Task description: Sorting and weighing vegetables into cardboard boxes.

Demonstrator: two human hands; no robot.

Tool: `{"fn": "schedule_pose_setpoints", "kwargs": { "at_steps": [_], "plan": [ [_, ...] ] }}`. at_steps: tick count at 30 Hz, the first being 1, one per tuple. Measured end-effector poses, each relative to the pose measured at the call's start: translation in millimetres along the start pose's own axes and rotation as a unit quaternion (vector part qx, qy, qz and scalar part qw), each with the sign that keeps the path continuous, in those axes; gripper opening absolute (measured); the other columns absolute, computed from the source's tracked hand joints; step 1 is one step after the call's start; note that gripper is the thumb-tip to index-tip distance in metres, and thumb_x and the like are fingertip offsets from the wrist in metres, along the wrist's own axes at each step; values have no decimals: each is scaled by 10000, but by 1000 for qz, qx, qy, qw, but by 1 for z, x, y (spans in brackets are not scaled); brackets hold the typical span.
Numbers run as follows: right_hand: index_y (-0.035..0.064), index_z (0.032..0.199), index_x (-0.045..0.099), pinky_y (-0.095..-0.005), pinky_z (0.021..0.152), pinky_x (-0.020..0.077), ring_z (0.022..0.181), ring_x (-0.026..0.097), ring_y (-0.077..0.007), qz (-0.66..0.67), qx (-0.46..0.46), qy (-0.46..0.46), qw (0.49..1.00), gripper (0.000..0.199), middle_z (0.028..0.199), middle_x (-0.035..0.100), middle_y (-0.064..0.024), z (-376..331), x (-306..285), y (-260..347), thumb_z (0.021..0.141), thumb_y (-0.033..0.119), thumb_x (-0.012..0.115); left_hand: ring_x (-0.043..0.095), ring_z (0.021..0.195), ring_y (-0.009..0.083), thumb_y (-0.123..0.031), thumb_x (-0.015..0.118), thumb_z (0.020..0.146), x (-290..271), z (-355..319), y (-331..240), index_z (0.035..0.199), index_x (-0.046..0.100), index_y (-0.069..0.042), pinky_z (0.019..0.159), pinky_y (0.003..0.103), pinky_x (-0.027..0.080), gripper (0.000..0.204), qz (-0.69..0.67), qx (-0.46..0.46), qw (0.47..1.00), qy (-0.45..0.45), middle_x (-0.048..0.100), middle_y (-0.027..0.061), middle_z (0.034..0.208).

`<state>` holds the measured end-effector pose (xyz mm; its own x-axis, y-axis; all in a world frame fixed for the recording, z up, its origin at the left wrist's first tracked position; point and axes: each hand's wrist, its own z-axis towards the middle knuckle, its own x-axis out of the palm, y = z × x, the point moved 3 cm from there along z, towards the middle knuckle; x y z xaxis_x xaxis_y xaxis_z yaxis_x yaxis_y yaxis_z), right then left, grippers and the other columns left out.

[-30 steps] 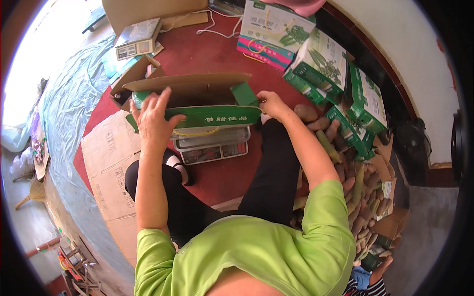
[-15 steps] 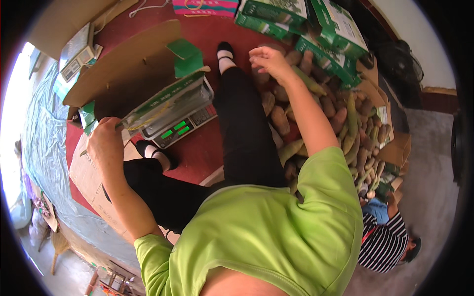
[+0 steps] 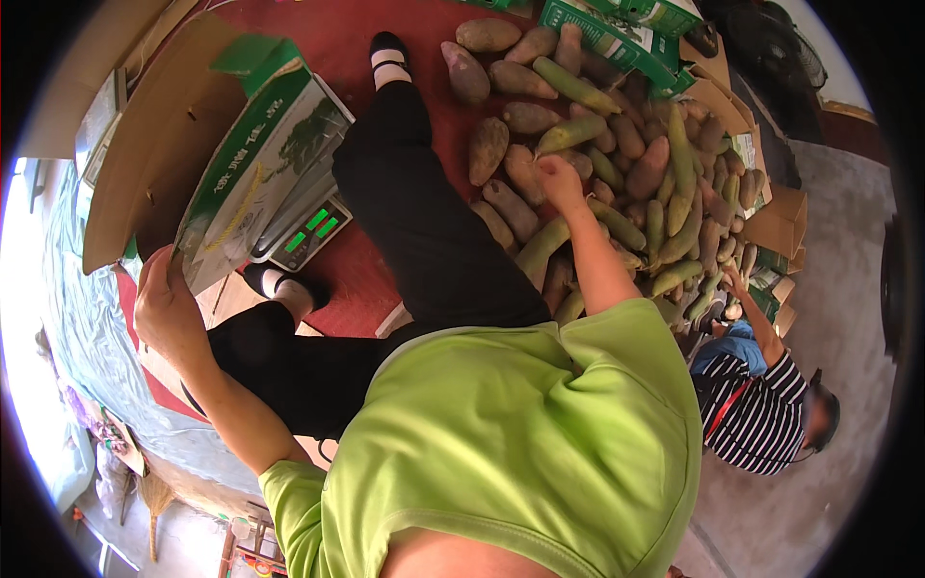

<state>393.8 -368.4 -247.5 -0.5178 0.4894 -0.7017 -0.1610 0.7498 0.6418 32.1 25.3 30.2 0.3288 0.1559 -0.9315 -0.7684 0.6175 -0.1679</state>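
Left hand (image 3: pixel 169 308): fingers clamped on the near edge of the open cardboard box (image 3: pixel 207 164). Right hand (image 3: pixel 559 181): fingers curled onto a brown root (image 3: pixel 525 173) in the pile (image 3: pixel 655 183).

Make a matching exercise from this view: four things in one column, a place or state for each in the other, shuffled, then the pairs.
1. left hand
2. right hand
3. weighing scale
4. person in striped shirt

A. green lit display, under the carton
B. crouched at the right of the pile
C. grips the open green carton's edge
D. reaches into the sweet potato pile

Pairs: 1-C, 2-D, 3-A, 4-B
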Motion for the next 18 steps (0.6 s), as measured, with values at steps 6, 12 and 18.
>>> {"fn": "schedule_pose_setpoints", "kwargs": {
  "at_steps": [6, 12, 18],
  "plan": [
    [94, 1209, 520, -441, 875, 466, 1094, 509, -387, -110, 283, -207, 930, 636, 1181, 538, -188, -50, -16, -45, 645, 262, 761, 646, 868, 225, -120, 598, 821, -1, 0, -19, 903, 688, -97, 728, 304, 496, 124, 23, -2, 997, 67, 664, 12, 1005],
    [35, 1154, 512, -490, 718, 460, 935, 564, -267, 162, 496, -129, 843, 597, 1072, 571, -85, -93, 43, -139, 683, 260, 803, 573, 1066, 289, -61, 639, 770, -18, 9, -43, 971, 668, -30, 892, 341, 455, 205, 161, 161, 974, 16, 604, 77, 1177],
    [9, 1213, 435, -486, 764, 466, 982, 559, -281, 223, 526, -173, 802, 705, 1160, 541, -138, -94, 69, -177, 645, 146, 828, 611, 852, 316, -51, 642, 756, 6, 12, -22, 920, 677, -39, 738, 343, 479, 168, -92, 60, 984, 140, 644, 125, 947]
  ]
}}
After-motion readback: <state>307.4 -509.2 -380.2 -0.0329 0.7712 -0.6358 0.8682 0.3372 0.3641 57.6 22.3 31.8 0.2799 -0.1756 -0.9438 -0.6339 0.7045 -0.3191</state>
